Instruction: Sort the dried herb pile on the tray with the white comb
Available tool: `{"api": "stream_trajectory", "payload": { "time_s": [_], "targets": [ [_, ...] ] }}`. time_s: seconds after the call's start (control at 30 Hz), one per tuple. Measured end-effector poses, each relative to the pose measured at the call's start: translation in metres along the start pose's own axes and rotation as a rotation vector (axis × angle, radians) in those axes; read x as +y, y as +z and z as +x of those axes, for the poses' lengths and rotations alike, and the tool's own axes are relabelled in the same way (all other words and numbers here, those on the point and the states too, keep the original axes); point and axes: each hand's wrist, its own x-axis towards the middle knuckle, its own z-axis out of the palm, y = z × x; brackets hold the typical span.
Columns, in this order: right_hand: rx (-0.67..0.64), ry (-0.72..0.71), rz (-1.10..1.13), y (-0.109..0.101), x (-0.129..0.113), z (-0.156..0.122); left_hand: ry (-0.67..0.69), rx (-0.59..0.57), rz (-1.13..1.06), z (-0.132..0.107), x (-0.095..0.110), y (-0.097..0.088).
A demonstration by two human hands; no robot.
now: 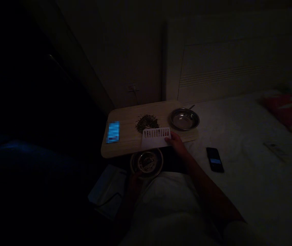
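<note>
I have my right hand (177, 144) pinching a white scraper (154, 140) at the near side of the dark pile (147, 122) on the table (125, 116); my left hand (135, 182), dimly lit, grips a bowl (160, 163) nearer.

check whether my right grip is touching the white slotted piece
Touching. The head view shows the right grip at the right end of the white slotted piece, its thumb lying over the near face.

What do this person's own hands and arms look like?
The right hand is bare and its forearm uncovered up to what looks like a pale sleeve. The left hand also seems bare; that side is too dark to show more.
</note>
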Motion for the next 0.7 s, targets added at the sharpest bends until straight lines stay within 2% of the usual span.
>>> {"api": "stream_trajectory", "payload": {
  "time_s": [0.23,0.43,0.53,0.57,0.6,0.7],
  "targets": [
    [0.045,0.020,0.033,-0.001,0.002,-0.014,-0.022,0.067,0.034,0.003,-0.003,0.007],
    [0.066,0.011,0.010,-0.001,0.005,-0.008,0.036,0.208,0.148,0.004,-0.007,-0.001],
    [0.127,-0.025,0.005,-0.002,0.008,-0.004,0.031,0.190,0.145,0.005,-0.009,-0.004],
    [0.164,-0.048,-0.009,-0.002,0.009,-0.003,0.013,0.132,0.127,0.006,-0.010,-0.003],
    [0.196,-0.074,-0.032,-0.003,0.010,-0.001,0.012,0.125,0.043,0.007,-0.011,-0.002],
    [0.289,-0.142,-0.098,-0.003,0.012,0.005,-0.004,0.099,-0.017,0.009,-0.014,0.000]
  ]
}}
